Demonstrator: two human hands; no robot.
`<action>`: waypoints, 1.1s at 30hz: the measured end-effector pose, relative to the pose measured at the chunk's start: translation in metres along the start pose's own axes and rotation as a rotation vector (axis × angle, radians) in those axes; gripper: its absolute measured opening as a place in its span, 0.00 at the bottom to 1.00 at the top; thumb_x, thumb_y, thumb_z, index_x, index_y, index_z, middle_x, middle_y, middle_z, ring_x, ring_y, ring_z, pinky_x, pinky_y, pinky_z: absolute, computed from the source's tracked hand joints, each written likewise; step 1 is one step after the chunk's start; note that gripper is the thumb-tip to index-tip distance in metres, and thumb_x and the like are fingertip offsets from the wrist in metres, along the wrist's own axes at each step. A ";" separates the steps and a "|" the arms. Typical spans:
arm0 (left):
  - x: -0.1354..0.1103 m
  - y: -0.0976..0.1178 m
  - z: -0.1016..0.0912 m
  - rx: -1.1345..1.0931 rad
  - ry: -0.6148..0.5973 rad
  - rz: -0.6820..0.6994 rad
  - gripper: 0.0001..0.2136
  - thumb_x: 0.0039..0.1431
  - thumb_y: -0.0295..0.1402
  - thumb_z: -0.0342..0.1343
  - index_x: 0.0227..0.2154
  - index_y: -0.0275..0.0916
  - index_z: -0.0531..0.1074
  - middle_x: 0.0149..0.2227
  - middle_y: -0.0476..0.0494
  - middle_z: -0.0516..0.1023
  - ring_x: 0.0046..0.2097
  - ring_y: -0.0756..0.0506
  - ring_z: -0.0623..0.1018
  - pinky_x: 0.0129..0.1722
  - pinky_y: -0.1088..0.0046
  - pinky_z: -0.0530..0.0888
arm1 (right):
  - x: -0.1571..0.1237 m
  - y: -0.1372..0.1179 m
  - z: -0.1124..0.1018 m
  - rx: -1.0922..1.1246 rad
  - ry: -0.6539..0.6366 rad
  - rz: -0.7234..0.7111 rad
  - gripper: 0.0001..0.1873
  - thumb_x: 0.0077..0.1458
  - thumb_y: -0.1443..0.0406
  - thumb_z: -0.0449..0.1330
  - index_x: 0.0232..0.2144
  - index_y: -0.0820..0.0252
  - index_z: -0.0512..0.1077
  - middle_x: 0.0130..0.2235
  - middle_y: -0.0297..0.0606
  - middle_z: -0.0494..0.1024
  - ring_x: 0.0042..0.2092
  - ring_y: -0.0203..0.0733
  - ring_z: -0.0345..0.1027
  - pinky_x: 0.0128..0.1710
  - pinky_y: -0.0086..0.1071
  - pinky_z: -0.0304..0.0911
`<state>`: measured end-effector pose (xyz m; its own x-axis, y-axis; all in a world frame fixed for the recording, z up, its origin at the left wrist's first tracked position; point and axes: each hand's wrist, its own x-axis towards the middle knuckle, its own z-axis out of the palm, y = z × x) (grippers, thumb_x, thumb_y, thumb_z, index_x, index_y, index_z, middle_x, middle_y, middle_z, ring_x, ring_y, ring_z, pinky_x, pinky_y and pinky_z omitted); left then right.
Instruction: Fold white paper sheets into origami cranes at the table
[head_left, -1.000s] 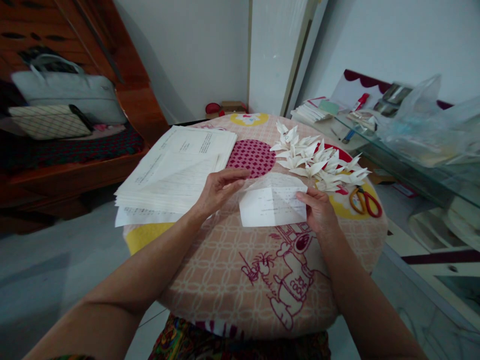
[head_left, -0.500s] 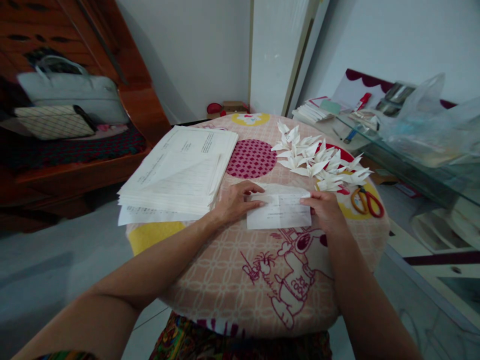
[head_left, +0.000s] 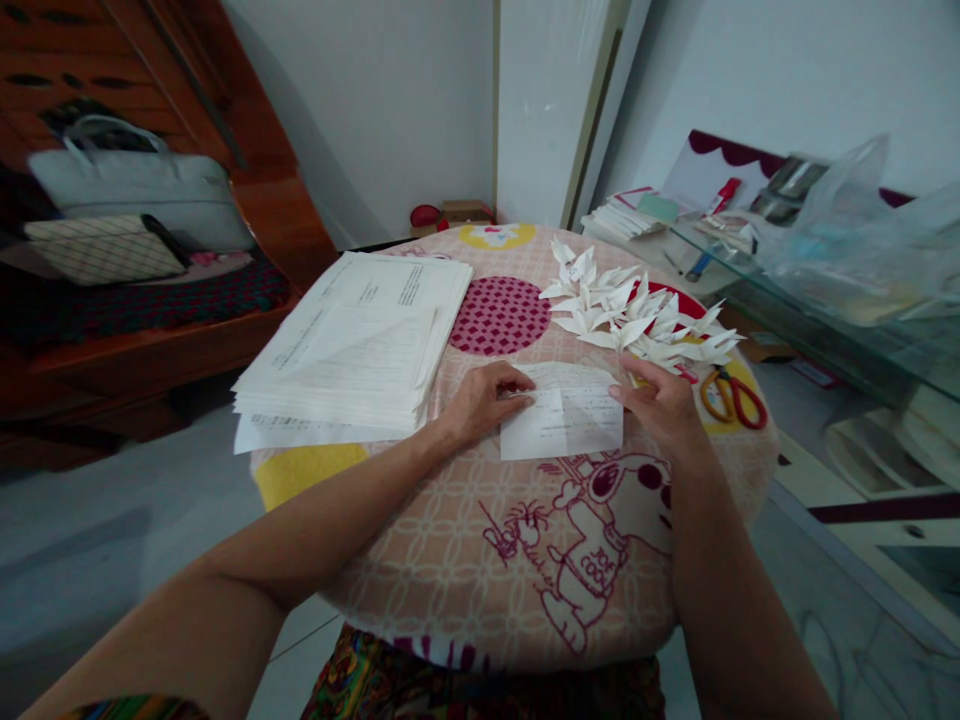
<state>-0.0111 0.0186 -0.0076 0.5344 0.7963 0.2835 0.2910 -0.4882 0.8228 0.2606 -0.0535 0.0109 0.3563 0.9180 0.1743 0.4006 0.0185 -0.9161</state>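
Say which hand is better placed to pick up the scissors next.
Probably the right hand: it is at the right edge of the paper, the side where the scissors lie. The left hand, at the left edge, is farther away.

Dim, cool indoor light, muted colours, soft detail.
The light is even and diffuse, its direction hard to tell; the brightest tones sit on the sheet (head_left: 562,435) and the paper stack (head_left: 367,330), while the corners and floor (head_left: 150,550) sink into murk. A shaded band slants down the back wall (head_left: 390,110), a dull sheen runs along the varnished bench arm (head_left: 274,190), and a faint glint marks the white panel (head_left: 547,110). Print is too blurred to read, and the plastic bag (head_left: 832,250) looks hazy. Wide-angle distortion tilts upright lines and stretches the forearms (head_left: 322,540) toward the lower edge.
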 end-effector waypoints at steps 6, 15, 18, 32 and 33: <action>0.004 -0.001 0.005 0.057 -0.012 0.035 0.08 0.57 0.33 0.60 0.36 0.38 0.81 0.35 0.42 0.80 0.37 0.46 0.76 0.41 0.67 0.73 | 0.000 0.002 0.008 -0.208 -0.180 -0.318 0.09 0.51 0.61 0.65 0.34 0.52 0.84 0.53 0.43 0.80 0.49 0.53 0.76 0.46 0.45 0.71; 0.007 -0.004 0.017 0.154 -0.012 0.056 0.10 0.58 0.33 0.62 0.41 0.39 0.81 0.38 0.43 0.81 0.38 0.47 0.78 0.40 0.70 0.74 | 0.010 0.023 0.021 -0.344 -0.224 -0.392 0.10 0.52 0.66 0.63 0.34 0.53 0.84 0.46 0.41 0.83 0.47 0.50 0.78 0.48 0.44 0.73; 0.008 -0.007 0.020 0.147 0.008 0.067 0.09 0.57 0.33 0.62 0.41 0.40 0.81 0.39 0.44 0.82 0.39 0.47 0.79 0.40 0.70 0.75 | 0.011 0.022 0.027 -0.312 -0.231 -0.387 0.09 0.52 0.66 0.63 0.33 0.53 0.84 0.45 0.40 0.84 0.47 0.49 0.78 0.49 0.43 0.73; 0.007 -0.007 0.021 0.152 0.010 0.211 0.09 0.61 0.30 0.59 0.42 0.38 0.81 0.40 0.41 0.82 0.41 0.46 0.79 0.43 0.68 0.76 | 0.000 0.009 0.037 -0.475 -0.203 -0.657 0.11 0.56 0.69 0.60 0.39 0.56 0.82 0.46 0.43 0.84 0.47 0.51 0.75 0.52 0.48 0.67; 0.007 -0.008 0.021 0.155 0.007 0.217 0.09 0.61 0.30 0.59 0.43 0.38 0.81 0.40 0.41 0.82 0.42 0.46 0.79 0.44 0.67 0.76 | 0.000 0.009 0.039 -0.477 -0.216 -0.670 0.13 0.57 0.69 0.60 0.41 0.57 0.82 0.48 0.44 0.83 0.48 0.52 0.74 0.52 0.48 0.67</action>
<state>0.0071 0.0202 -0.0224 0.5920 0.6693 0.4490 0.2887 -0.6963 0.6572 0.2316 -0.0377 -0.0116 -0.2328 0.8292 0.5082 0.7999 0.4605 -0.3849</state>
